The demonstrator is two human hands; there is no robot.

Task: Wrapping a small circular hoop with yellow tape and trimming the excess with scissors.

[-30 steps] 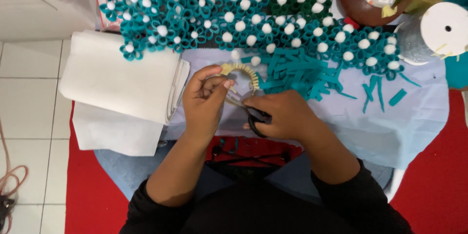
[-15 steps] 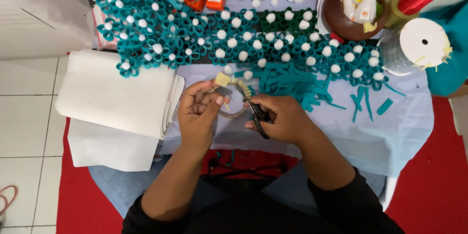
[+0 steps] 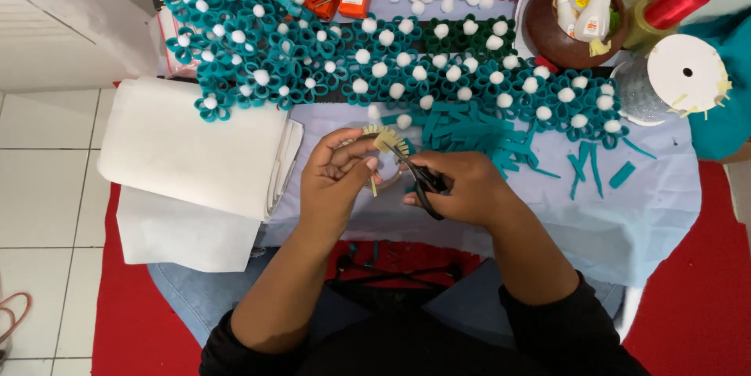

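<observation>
pale cloth [image 3: 626, 219]; left hand [image 3: 338, 180] pinching fringed tan strip [image 3: 386, 140]; scissors [image 3: 418, 179]

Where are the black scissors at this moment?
In the head view, the black scissors are at centre, in the right hand, blades toward the pale fringed strip held by the left hand.

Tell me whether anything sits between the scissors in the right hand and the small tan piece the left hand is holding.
Nothing visible does. The left hand pinches the tan fringed piece above the table, and the black scissors in the right hand already reach it, their tip at its edge. The loose teal strips lie behind, on the cloth.
</observation>
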